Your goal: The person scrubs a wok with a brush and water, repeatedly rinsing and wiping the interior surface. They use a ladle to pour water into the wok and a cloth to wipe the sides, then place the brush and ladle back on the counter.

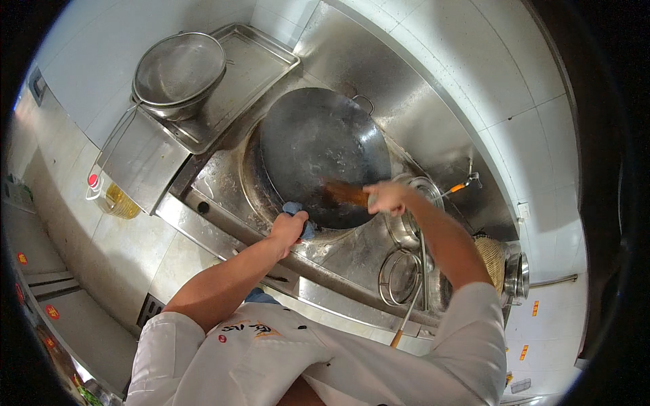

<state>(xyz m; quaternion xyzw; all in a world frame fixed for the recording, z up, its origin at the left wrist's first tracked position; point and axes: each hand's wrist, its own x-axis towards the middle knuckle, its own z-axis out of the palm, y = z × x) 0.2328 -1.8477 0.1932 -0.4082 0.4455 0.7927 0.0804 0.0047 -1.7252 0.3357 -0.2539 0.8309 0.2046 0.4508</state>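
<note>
A large dark wok sits on the steel range in front of me, with a loop handle at its far rim. My left hand grips its near rim through a folded blue cloth. My right hand is shut on a brown wok brush, blurred, with its bristles inside the wok near the right side. Wet streaks and a few light specks show on the wok's inner surface.
At the upper left, a wire-mesh strainer rests over a bowl on a steel tray. An oil jug stands lower left. Right of the wok are a faucet with an orange part, steel pots and a ring stand. A wooden-handled utensil juts toward me.
</note>
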